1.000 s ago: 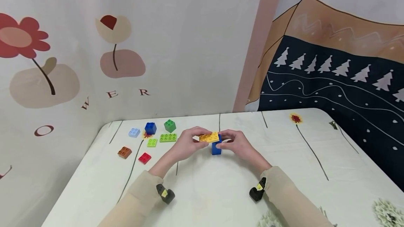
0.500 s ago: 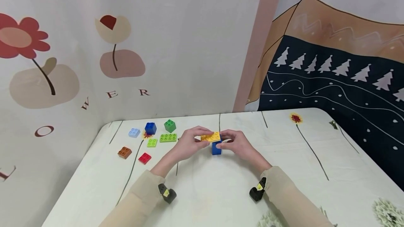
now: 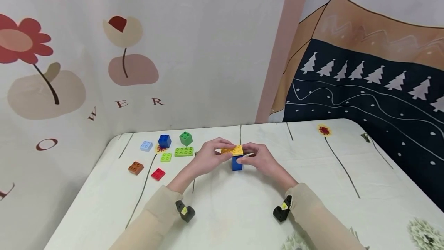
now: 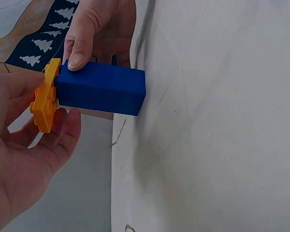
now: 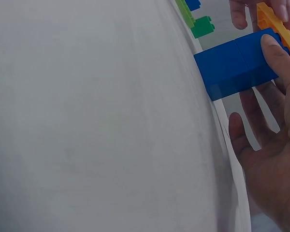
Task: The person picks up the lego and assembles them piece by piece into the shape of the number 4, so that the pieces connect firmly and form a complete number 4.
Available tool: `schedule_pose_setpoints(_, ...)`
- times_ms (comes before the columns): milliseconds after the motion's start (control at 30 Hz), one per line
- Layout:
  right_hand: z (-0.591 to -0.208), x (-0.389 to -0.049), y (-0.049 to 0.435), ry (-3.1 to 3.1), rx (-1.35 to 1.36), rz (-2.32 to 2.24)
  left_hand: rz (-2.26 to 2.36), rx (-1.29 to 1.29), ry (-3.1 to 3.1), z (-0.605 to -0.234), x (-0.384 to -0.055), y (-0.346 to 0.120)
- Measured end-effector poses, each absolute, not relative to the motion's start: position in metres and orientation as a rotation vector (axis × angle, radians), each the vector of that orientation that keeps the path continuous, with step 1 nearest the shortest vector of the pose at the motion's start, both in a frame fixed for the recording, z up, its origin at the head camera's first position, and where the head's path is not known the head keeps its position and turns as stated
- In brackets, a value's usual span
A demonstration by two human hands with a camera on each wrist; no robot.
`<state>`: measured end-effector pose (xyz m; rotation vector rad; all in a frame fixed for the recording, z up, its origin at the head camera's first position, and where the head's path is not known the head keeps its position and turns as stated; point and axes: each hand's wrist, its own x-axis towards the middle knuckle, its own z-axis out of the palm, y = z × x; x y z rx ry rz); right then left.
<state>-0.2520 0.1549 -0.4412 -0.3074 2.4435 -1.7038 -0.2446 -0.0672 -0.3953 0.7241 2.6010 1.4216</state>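
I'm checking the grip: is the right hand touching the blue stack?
Touching. In the right wrist view, the right hand has its thumb against the blue stack.

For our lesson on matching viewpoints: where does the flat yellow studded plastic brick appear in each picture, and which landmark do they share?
Head: yellow brick, just right of centre, lower half.
Left wrist: yellow brick, left side, slightly above middle.
Right wrist: yellow brick, upper right corner.
Shared landmark: tall blue plastic stack next to it.
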Motion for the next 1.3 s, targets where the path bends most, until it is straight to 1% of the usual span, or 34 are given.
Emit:
schedule_pose_setpoints(333,-0.441,-0.255,0.156,2.429,-0.325,-1.711,1.479,0.664,2.610,-0.398,-0.246,-0.064)
schedule_pose_setpoints(633,-0.440,-0.254,0.157,2.437,-0.313,-1.716,1.360,0.774,2.664,-0.393,-0.245,-0.062)
schedule_pose_setpoints(867,-0.441,-0.254,0.155,2.454,-0.293,-1.687,1.341,0.747,2.644,-0.393,-0.245,-0.063)
schedule_pose_setpoints(1100,-0.441,-0.254,0.155,2.457,-0.250,-1.677,1.417,0.705,2.624,-0.399,-0.245,-0.064)
schedule_pose_setpoints(1300,-0.439,-0.253,0.155,2.449,-0.277,-1.668,1.518,0.662,2.569,-0.404,-0.246,-0.072)
